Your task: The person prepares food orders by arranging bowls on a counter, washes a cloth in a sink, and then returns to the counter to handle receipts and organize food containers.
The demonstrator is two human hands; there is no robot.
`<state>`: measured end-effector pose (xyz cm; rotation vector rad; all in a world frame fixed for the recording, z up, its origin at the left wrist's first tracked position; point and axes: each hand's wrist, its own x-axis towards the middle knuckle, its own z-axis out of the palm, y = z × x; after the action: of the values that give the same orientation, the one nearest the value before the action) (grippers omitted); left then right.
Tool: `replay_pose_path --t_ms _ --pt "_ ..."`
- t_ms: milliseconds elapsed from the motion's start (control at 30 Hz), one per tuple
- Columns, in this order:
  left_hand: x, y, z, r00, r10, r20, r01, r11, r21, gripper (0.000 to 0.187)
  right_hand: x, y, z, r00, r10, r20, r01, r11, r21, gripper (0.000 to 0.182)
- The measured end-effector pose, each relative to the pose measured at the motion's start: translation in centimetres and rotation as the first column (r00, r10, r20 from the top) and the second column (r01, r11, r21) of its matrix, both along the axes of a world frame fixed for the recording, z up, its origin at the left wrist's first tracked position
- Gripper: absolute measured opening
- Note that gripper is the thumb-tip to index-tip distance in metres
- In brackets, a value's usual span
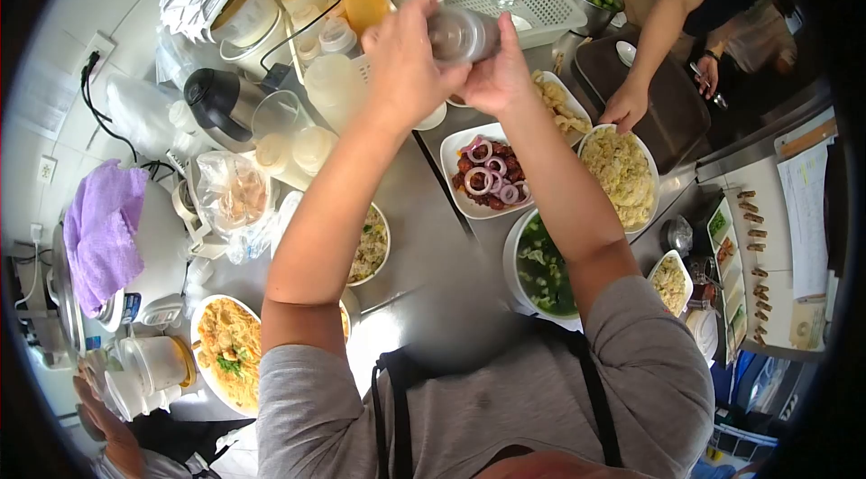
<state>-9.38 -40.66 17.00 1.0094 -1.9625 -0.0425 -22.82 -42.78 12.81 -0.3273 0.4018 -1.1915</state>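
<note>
Grey sleeves lead to two bare arms, stretched far forward over the metal worktop (417, 208). Between the left hand (408, 55) and the right hand (502, 75) is the clear container (458, 35), raised above the surface. Neither hand is nearer, because both touch it: the left hand closes around it from the left side, and the right hand supports it from the right and the near side. Its long axis seems to go roughly sideways, from one hand toward the other, but its contents are too blurred to tell. The white dish with onion rings (490, 174) lies nearer to the body, slightly to the right. Behind the container stands the white basket (566, 17). At right, a co-worker's hand (626, 105) touches the dish of pale food (617, 179).
</note>
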Motion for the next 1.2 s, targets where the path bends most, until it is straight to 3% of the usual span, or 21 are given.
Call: replay_pose_path --t_ms 100,233,333,433,533,633,1200 --pt "1.0 0.9 -2.0 1.000 -0.023 0.021 0.018 0.981 0.196 0.082 -1.1 0.0 -1.3 0.967 -0.126 -0.222 0.132 0.991 0.015 0.059" --pt "2.7 0.9 -2.0 0.996 -0.082 -0.039 0.090 0.945 0.316 0.078 -2.2 -1.2 -4.7 0.929 -0.232 -0.288 0.243 0.970 0.002 0.056" --pt "3.3 1.0 -1.5 0.986 -0.064 -0.156 0.113 0.937 0.330 0.073 -0.8 -0.8 -5.6 0.759 -0.475 -0.445 0.491 0.867 -0.088 0.066" --pt "3.9 1.4 -0.7 0.965 -0.051 -0.258 0.148 0.916 0.373 0.068 0.3 -1.7 -7.4 0.598 -0.567 -0.566 0.597 0.787 -0.158 0.071" --pt "4.4 1.4 -0.6 0.932 -0.018 -0.363 0.169 0.906 0.388 0.064 1.1 -2.6 -8.8 0.463 -0.616 -0.637 0.579 0.755 -0.309 0.070" --pt "4.9 1.1 -0.7 0.928 0.001 -0.373 0.149 0.916 0.373 0.062 1.8 -2.5 -8.5 0.415 -0.666 -0.620 0.555 0.725 -0.408 0.069" --pt "6.3 0.2 -1.2 0.852 0.038 -0.522 0.187 0.910 0.370 0.049 1.3 -2.6 -6.1 0.466 -0.670 -0.578 0.530 0.734 -0.424 0.065"
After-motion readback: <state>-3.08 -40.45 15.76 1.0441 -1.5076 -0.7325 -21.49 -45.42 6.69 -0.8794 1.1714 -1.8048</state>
